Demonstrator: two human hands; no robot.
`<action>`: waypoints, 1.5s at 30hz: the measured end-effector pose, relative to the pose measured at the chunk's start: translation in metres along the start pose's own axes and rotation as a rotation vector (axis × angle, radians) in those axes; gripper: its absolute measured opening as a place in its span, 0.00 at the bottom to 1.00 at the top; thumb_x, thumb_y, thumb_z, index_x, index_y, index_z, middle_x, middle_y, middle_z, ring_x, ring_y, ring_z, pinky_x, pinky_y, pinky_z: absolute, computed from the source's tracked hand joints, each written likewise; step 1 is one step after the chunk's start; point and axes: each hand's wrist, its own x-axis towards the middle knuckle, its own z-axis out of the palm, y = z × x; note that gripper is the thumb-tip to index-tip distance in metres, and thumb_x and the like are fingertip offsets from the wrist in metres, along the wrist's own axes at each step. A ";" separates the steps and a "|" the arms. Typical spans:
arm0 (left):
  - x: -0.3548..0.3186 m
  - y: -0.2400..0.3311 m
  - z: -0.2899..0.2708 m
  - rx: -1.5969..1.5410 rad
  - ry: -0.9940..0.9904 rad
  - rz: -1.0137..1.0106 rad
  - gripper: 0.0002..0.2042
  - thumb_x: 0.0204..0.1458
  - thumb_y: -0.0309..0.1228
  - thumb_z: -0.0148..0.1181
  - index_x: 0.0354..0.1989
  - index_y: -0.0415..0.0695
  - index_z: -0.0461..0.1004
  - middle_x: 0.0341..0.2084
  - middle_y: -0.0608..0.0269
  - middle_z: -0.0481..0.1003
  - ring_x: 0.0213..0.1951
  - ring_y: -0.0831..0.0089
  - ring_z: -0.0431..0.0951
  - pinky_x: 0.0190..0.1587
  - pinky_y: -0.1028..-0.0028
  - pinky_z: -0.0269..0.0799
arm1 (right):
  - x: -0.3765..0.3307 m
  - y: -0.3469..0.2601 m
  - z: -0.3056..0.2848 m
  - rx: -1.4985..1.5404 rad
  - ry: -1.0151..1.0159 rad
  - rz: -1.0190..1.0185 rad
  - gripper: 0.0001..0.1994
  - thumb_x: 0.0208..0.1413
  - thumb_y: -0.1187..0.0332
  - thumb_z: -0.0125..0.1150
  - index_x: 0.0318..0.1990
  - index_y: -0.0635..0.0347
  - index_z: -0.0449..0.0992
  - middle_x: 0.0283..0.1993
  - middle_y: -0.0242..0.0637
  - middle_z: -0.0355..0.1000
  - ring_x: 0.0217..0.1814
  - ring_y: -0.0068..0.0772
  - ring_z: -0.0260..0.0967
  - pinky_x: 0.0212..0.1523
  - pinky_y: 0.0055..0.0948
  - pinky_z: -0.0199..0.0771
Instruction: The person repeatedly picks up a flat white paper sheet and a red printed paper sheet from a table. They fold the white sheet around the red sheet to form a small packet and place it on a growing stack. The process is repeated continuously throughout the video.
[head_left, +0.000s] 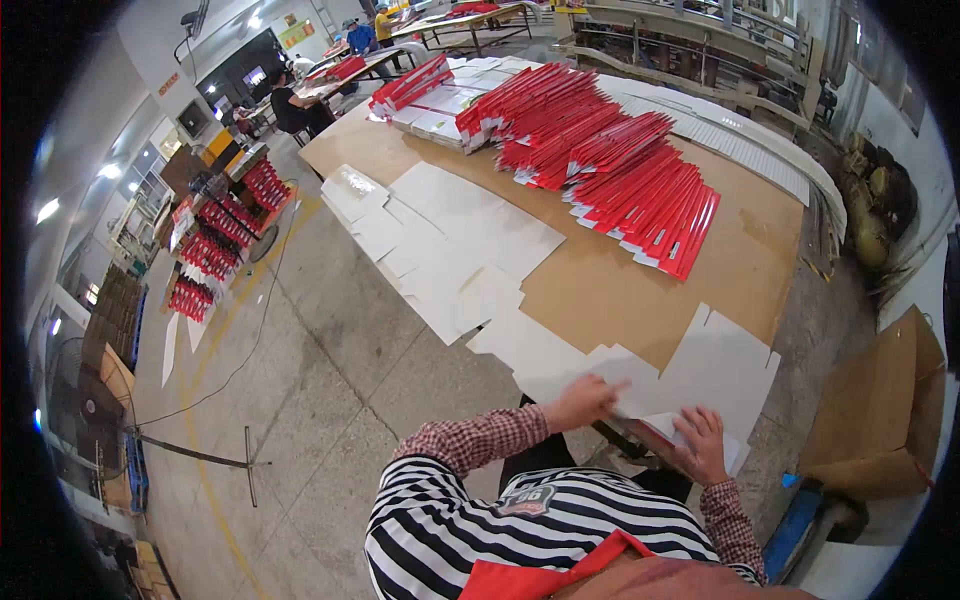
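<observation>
At the near table edge, my left hand is just above a flat white card sheet, one finger stretched out to the right and the others partly bent. Its fingers are slightly blurred, and I see nothing held in them. To its right, my right hand lies with its fingers apart on a folded white card piece at the edge. More flat white card blanks spread under and beyond both hands. Farther back, a long fanned row of folded red card pieces covers the brown tabletop.
A large open brown carton stands right of the table. Overlapping white blanks run along the left edge. Left on the floor are a stack of red pieces and a stand fan. Other people work at far tables.
</observation>
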 end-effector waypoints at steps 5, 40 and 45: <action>0.017 -0.007 0.007 0.122 0.321 -0.087 0.17 0.48 0.35 0.64 0.47 0.47 0.73 0.42 0.62 0.74 0.51 0.60 0.70 0.53 0.53 0.64 | -0.001 0.001 0.003 -0.018 -0.020 0.020 0.28 0.59 0.41 0.50 0.58 0.49 0.74 0.65 0.40 0.64 0.70 0.52 0.53 0.70 0.56 0.40; 0.063 -0.059 -0.063 -0.109 -0.493 0.069 0.15 0.49 0.42 0.67 0.29 0.40 0.80 0.21 0.59 0.78 0.28 0.63 0.78 0.34 0.67 0.72 | 0.050 -0.026 -0.005 -0.233 0.063 0.033 0.34 0.59 0.53 0.53 0.72 0.52 0.54 0.77 0.47 0.44 0.79 0.58 0.33 0.75 0.53 0.33; 0.029 -0.080 -0.076 -0.432 0.018 0.017 0.19 0.38 0.37 0.76 0.32 0.39 0.77 0.29 0.57 0.79 0.33 0.68 0.78 0.36 0.68 0.73 | 0.044 -0.016 0.016 -0.187 0.080 0.031 0.30 0.55 0.53 0.61 0.63 0.54 0.66 0.69 0.48 0.56 0.72 0.55 0.48 0.70 0.55 0.43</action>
